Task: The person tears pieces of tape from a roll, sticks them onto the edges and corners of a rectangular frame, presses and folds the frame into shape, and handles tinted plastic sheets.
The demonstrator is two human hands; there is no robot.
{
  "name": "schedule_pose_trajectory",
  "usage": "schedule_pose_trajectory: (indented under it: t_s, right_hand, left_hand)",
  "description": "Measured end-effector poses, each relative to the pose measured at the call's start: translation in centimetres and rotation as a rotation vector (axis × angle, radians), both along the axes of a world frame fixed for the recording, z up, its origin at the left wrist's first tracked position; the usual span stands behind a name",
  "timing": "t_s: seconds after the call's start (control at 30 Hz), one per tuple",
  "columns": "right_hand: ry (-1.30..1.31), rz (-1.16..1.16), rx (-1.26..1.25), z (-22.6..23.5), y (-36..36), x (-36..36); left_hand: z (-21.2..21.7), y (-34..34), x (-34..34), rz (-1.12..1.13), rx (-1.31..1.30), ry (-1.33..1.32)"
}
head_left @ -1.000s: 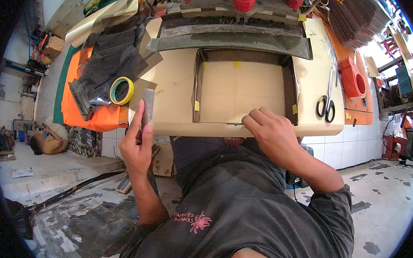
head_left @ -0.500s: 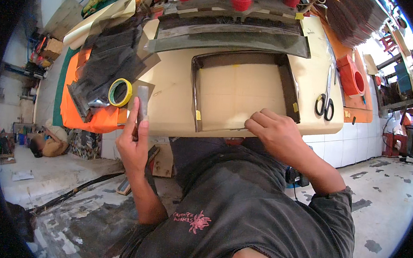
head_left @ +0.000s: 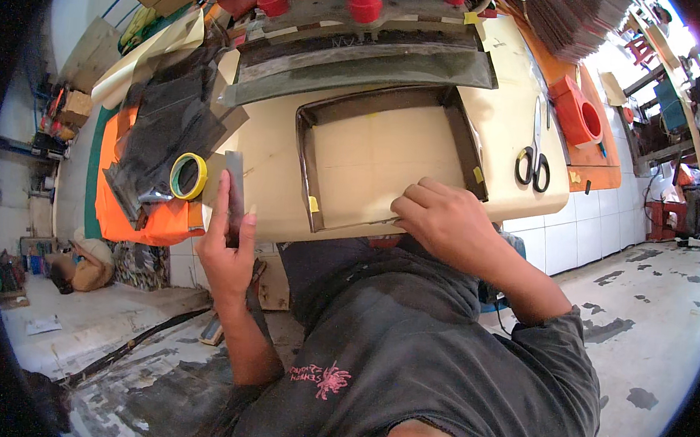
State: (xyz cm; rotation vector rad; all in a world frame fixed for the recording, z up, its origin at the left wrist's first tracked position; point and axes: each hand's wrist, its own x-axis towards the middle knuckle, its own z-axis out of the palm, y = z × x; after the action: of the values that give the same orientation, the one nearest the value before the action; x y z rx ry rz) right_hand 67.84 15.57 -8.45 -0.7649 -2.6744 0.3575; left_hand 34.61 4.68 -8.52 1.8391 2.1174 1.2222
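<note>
My left hand (head_left: 225,267) is closed on a flat grey strip (head_left: 234,182), held upright between the fingers and thumb at the near table edge. My right hand (head_left: 444,227) has its fingers bent together at the near side of a dark rectangular frame (head_left: 306,173). Its fingertips pinch a thin dark edge (head_left: 373,222) there; how much they grip is partly hidden. Small yellow tape pieces (head_left: 313,204) stick to the frame's corners. The frame lies on cream paper (head_left: 524,69). A yellow tape roll (head_left: 203,177) sits left of the strip.
Dark translucent sheets (head_left: 161,121) lie over orange material (head_left: 163,228) at left. A long dark strip (head_left: 365,78) crosses behind the frame. Black-handled scissors (head_left: 535,161) and a red tape dispenser (head_left: 569,111) are at right. Another person (head_left: 92,272) is low at far left.
The view has shifted and turned slightly, so the table things appear farther left. Both hands keep their holds; the grey strip leans a little more to the left.
</note>
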Motion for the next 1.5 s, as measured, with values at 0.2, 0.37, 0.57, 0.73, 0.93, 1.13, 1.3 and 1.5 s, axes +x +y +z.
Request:
schedule_pose_trajectory:
  t_s: [0.2,0.37,0.57,0.73,0.93,1.13,1.3,1.5]
  right_hand:
    - [0.063,-0.014,0.018,-0.8,-0.5,0.8]
    - [0.05,-0.021,0.039,-1.0,-0.6,0.6]
    - [0.019,-0.005,-0.003,0.1,-1.2,-1.1]
    - [0.112,-0.01,-0.144,2.1,-2.3,-2.8]
    - [0.041,0.024,-0.174,3.8,-3.0,-6.0]
    - [0.086,0.04,-0.13,2.2,-4.3,-8.4]
    - [0.389,-0.014,-0.275,3.8,-5.0,-9.1]
    - [0.637,0.011,-0.821,5.1,-7.9,-9.6]
  left_hand:
    - [0.1,1.4,2.1,-0.059,0.049,-0.013]
    - [0.2,1.9,3.0,-0.052,-0.015,-0.101]
    - [1.0,1.3,1.4,-0.033,0.011,-0.071]
    - [1.3,0.4,0.3,-0.007,-0.015,-0.054]
    - [1.2,-0.7,-1.8,0.029,-0.078,-0.034]
    - [1.8,-1.9,-3.8,0.001,-0.002,0.011]
    - [3.8,-3.5,-2.1,-0.074,-0.044,0.008]
    - [4.6,-5.6,0.4,-0.47,0.005,0.035]
